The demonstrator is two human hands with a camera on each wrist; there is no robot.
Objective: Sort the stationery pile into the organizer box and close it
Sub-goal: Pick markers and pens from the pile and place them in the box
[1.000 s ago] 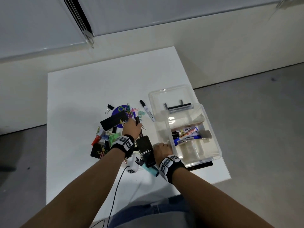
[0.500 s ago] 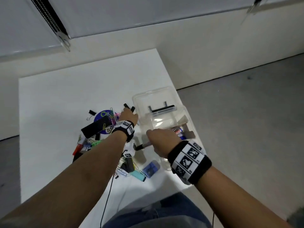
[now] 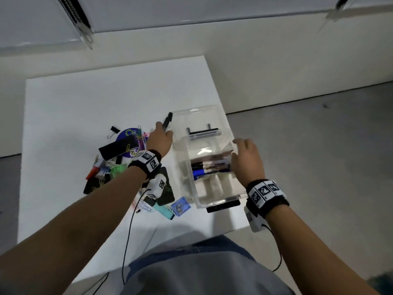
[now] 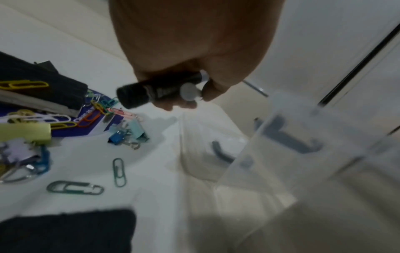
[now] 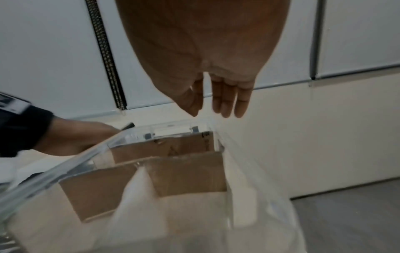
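The left hand [image 3: 160, 139] is clamped around a black marker [image 3: 167, 122], held above the table [image 3: 85, 107] just beside the left wall of the clear organizer box [image 3: 185, 167], whose lid [image 3: 200, 118] lies folded open at the far side. The right hand [image 3: 247, 161] holds nothing, fingers straight and slightly apart, over the right side of the box; contact with the rim cannot be confirmed. Markers [image 3: 209, 168] already lie side by side in one cardboard-divided compartment, so the step in hand is judged to be adding this marker to that group. To do it well, turn the marker parallel to those already stored, carry it over the wall rather than against it, and lower it until it rests before releasing. Steady the box with the right hand, since the light plastic would likely slide. Keep clear of the cardboard dividers [image 5: 184, 172], which look loose. The stationery pile [image 3: 119, 158] of clips and cards lies on the table left of the box, so the task appears well short of completion.
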